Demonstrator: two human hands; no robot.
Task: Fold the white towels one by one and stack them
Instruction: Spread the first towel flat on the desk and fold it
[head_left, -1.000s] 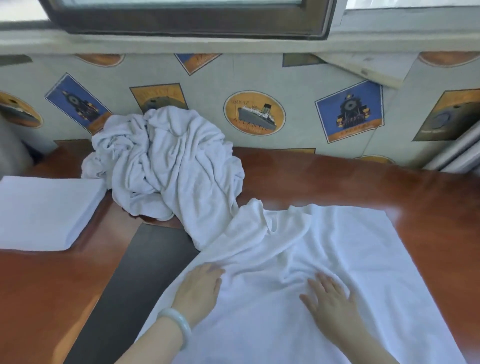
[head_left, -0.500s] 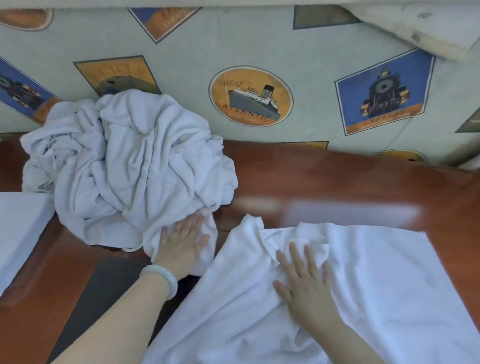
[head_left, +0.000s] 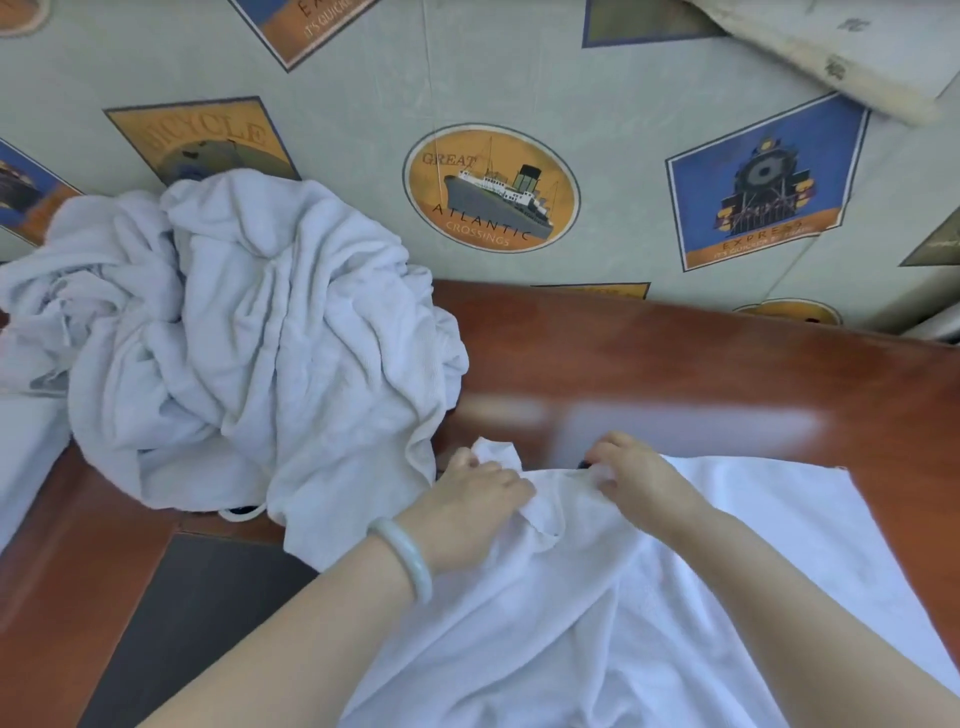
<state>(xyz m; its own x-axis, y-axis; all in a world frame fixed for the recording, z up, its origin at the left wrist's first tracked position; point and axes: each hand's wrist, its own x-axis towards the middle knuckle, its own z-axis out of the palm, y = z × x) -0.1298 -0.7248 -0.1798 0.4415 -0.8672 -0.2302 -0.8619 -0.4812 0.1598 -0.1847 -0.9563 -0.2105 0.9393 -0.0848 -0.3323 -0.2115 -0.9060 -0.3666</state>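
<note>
- On my head-camera feed, the left grip (head_left: 472, 499), a bare hand, has its fingers curled round the far-left corner of the flat white towel (head_left: 779, 545). A tuft of that corner pokes out above the knuckles.
- The right grip (head_left: 639, 478), just beside it, pinches the same towel's far edge between thumb and curled fingers. The two hands are near each other but apart.
- The flat white towel lies spread over the near right part of the reddish-brown surface (head_left: 675, 353). It is wrinkled between the forearms, and its far-right corner lies flat.
- A crumpled pile of white towels (head_left: 249, 353) sits on the far left of the surface, up against the wall. Its lowest flap hangs just beside the left grip, though I cannot tell from here whether they touch.
- Folded white towels (head_left: 26, 457) show at the left edge of my view, cut off by the frame. The pile overlaps their far side.
- A pale green bangle (head_left: 405, 556) circles the left wrist.
- A dark grey panel (head_left: 208, 613) is set into the near left of the surface, below the left forearm.
- The wall covering (head_left: 363, 130) behind carries a ship emblem (head_left: 491, 189) reading "Great Atlantic Crossings" and a blue locomotive print (head_left: 758, 182).
</note>
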